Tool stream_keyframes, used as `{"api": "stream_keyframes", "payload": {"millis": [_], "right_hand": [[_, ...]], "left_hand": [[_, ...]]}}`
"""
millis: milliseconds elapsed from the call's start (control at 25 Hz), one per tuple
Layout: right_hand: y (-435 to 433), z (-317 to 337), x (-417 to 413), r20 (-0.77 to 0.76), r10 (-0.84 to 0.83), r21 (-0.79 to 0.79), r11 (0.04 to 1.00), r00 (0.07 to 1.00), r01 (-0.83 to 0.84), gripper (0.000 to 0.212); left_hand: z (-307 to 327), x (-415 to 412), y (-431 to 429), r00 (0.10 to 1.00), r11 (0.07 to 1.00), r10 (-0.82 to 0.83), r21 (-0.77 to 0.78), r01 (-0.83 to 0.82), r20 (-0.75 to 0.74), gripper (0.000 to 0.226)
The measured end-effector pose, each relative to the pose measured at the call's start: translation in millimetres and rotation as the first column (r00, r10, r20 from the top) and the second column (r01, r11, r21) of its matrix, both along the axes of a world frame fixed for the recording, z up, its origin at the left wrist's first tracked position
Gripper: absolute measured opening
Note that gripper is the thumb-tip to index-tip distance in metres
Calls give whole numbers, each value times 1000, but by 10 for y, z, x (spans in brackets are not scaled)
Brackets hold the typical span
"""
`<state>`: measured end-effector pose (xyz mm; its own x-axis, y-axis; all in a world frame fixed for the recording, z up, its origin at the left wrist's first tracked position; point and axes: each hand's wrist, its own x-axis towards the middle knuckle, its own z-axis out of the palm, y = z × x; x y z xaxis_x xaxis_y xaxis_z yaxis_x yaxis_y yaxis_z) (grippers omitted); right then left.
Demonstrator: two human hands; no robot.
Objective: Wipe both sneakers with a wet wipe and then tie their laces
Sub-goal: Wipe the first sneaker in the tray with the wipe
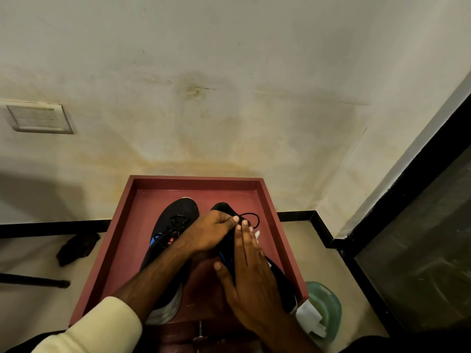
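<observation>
Two black sneakers lie side by side in a red tray [270,200]. The left sneaker [178,215] has loose black laces and blue and orange marks. My left hand [214,233] reaches across it and pinches the black lace [252,216] of the right sneaker [283,281], which curls in a loop past my fingertips. My right hand [252,284] lies flat over the right sneaker with straight fingers, its tips meeting my left fingertips at the lace. I cannot tell whether it grips anything. Most of the right sneaker is hidden under both hands.
A crumpled white wipe [309,318] rests on a green plastic thing [330,307] by the tray's near right corner. On the floor to the left are a dark cloth [76,248] and a dark rod [35,281]. A stained wall stands close behind, a black-framed glass panel [420,250] at the right.
</observation>
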<state>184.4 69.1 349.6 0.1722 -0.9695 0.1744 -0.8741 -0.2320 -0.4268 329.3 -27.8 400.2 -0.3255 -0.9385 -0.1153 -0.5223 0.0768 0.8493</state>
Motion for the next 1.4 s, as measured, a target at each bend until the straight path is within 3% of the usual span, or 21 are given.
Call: {"api": "stream_keyframes", "payload": {"millis": [80,160,240,320,440,560,680,760,800,840,880,920,960,1000,1040,1120,1280,1400], "right_hand": [[56,79,-60,79,24,13,1000,997,-25,79],[11,191,-243,179,-31,-75,996,983,45,71],[-74,278,-507,255,-134,-94,982,958,162,45],[-95,278,-619,241,-192,24,981,951,192,25],[-14,143,-545,117,-111,167,982,987,91,49],[-77,127,-609,271,-148,159,981,951,108,36],[-130,397,-722,487,-228,270,957,843,103,18],[-154,545,-715,743,-270,321,947,612,29,23],[-158,588,-708,798,-297,330,944,524,32,26],[-163,586,-712,803,-312,339,940,508,43,29],[-169,546,-744,715,-300,324,943,632,81,31],[-160,463,-777,514,-252,288,951,820,111,34],[-133,391,-790,230,-202,270,953,952,137,40],[-121,334,-782,59,-170,239,959,984,151,44],[-100,308,-750,51,-161,232,962,986,145,44],[-63,287,-650,198,-156,185,975,968,120,40],[-52,304,-463,286,-127,-39,989,950,144,49],[-164,221,-401,275,-60,-185,976,960,114,29]], "left_hand": [[5,16,4,999,1000,-12,-14,13,41,47],[15,5,-4,997,999,-14,-29,17,81,45],[5,-29,-20,994,999,-15,-38,19,104,49],[-10,-62,-28,991,998,-16,-54,23,129,52],[-32,-87,-34,987,998,-23,-59,33,156,51],[-50,-93,-45,985,998,-19,-62,30,169,50],[-75,-73,-58,985,993,-33,-102,51,170,47],[-108,-56,-78,982,990,-53,-123,75,180,42],[-120,-50,-79,981,989,-60,-122,84,187,40],[-131,-47,-81,979,989,-64,-121,89,192,37],[-142,-44,-80,979,988,-65,-123,90,194,35],[-143,-45,-73,979,987,-64,-130,90,193,33],[-130,-51,-61,979,987,-63,-134,90,192,31],[-118,-56,-55,980,987,-62,-134,88,191,28],[-107,-57,-56,980,987,-61,-133,87,191,25],[-101,-65,-51,979,988,-51,-135,79,198,23],[-114,-70,-45,976,986,-48,-146,80,213,30],[-117,-65,-45,976,985,-68,-141,98,205,36]]}}
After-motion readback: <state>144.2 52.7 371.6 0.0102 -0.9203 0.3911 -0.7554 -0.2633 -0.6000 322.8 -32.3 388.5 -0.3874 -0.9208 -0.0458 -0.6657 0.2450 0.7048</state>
